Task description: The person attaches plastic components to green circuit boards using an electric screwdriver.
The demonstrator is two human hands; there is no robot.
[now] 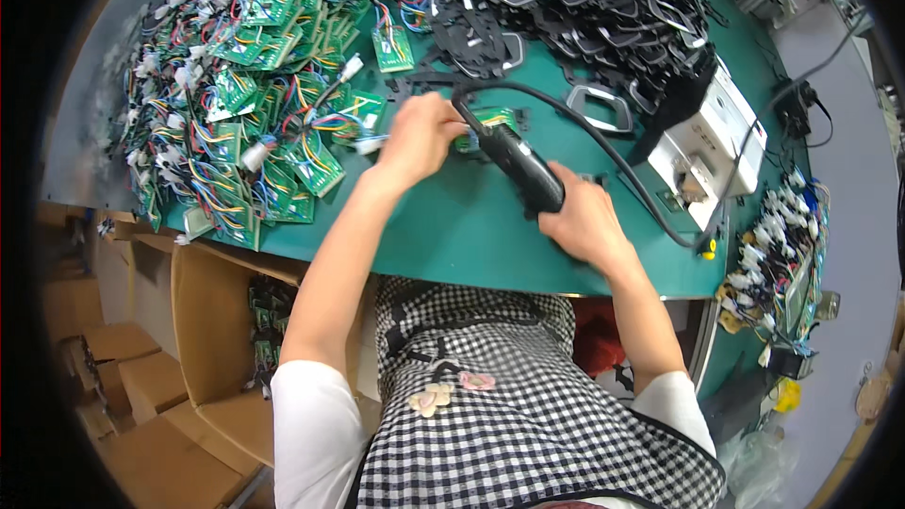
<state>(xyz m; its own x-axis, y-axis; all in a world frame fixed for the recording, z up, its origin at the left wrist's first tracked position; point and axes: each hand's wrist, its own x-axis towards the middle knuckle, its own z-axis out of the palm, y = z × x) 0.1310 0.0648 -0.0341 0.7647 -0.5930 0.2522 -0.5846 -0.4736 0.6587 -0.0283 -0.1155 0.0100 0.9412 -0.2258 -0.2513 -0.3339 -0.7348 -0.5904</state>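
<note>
My right hand (586, 219) is wrapped round a black corded electric screwdriver (523, 168), which slants up and to the left; its bit is hidden. My left hand (421, 139) has its fingers pinched together at the left edge of a green circuit board (497, 117). The screwdriver partly covers that board, and small black plastic parts show around it. Just left of my left hand lie more green circuit boards (316, 165) with coloured wires and white plugs, heaped up.
Black plastic frames (603, 14) are piled at the back right, with one loose frame (600, 108) in front. A white box-shaped device (721, 141) stands at the right, near the black cable (603, 143). Wired connectors (778, 259) lie farther right. Cardboard boxes (212, 320) stand below at left.
</note>
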